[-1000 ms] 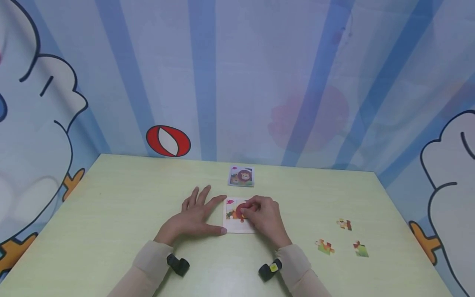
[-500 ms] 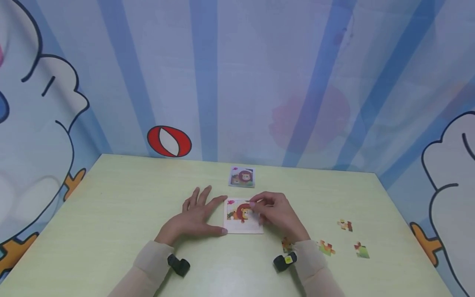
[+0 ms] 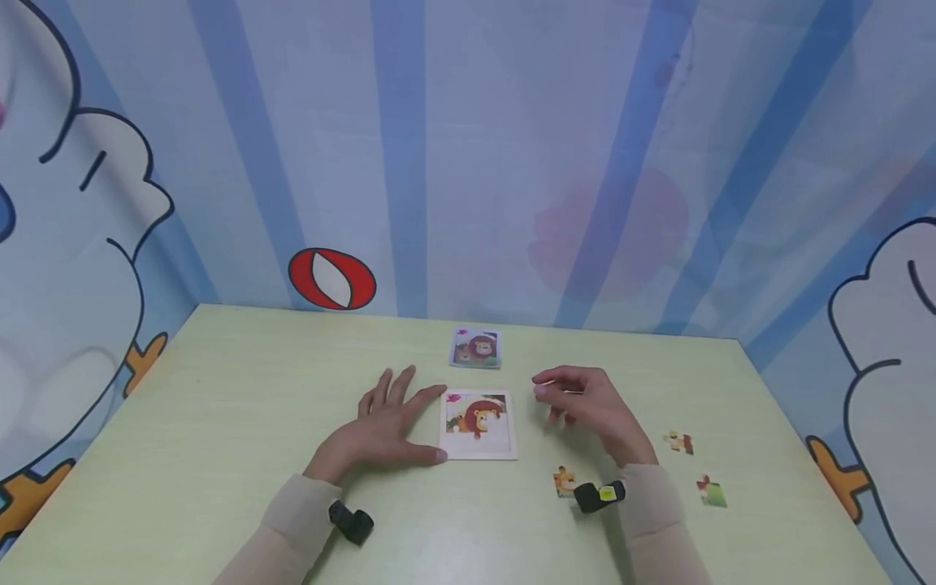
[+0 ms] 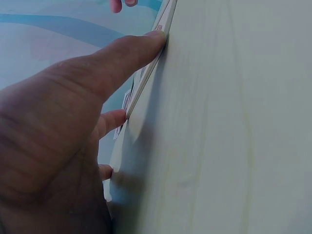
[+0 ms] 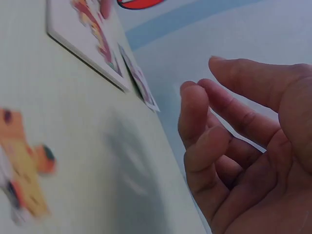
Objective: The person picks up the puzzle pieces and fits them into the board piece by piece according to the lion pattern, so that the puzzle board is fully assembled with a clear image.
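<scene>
A white puzzle board lies mid-table, its upper half filled with joined lion puzzle pieces; its lower part is bare white. My left hand rests beside it with fingers spread, the thumb and index fingertips touching the board's left edge. In the left wrist view, the thumb presses on the board's rim. To the right of the board, my right hand hovers over the table; nothing lies between its loosely bent fingers, as the right wrist view shows. Below that hand lies a loose orange puzzle piece, also close in the right wrist view.
Two more loose puzzle pieces, one brown and yellow and one green and red, lie farther right. Behind the board is a lion picture card. A printed blue curtain stands along the table's back edge.
My right hand has left the board's upper right and moved right. The board's lion pieces and the loose orange piece now show; another loose piece is hidden by the right sleeve. My left hand stays put.
</scene>
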Tool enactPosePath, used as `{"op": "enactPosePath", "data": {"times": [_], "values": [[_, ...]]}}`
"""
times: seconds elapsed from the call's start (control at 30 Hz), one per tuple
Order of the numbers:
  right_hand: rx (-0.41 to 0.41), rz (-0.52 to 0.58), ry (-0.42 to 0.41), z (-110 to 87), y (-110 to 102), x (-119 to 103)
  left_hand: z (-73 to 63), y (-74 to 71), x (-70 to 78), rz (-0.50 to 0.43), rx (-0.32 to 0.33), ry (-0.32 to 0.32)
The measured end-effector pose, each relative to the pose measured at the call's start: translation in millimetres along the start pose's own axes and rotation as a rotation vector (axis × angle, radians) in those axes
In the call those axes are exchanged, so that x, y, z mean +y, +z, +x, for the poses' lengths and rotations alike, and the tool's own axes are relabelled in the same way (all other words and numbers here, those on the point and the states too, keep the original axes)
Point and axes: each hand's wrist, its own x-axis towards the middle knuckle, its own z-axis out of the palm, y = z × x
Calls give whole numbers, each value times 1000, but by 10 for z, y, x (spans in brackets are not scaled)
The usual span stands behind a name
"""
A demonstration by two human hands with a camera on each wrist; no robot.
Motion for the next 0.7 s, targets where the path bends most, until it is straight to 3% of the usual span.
{"op": "enactPosePath", "data": {"times": [0.37, 0.7], "values": [[-38, -65, -1, -142, -458, 90, -1, 21, -7, 5, 25, 18], [-111, -106, 1, -291, -826, 232, 6, -4, 22, 27, -2, -14]]}}
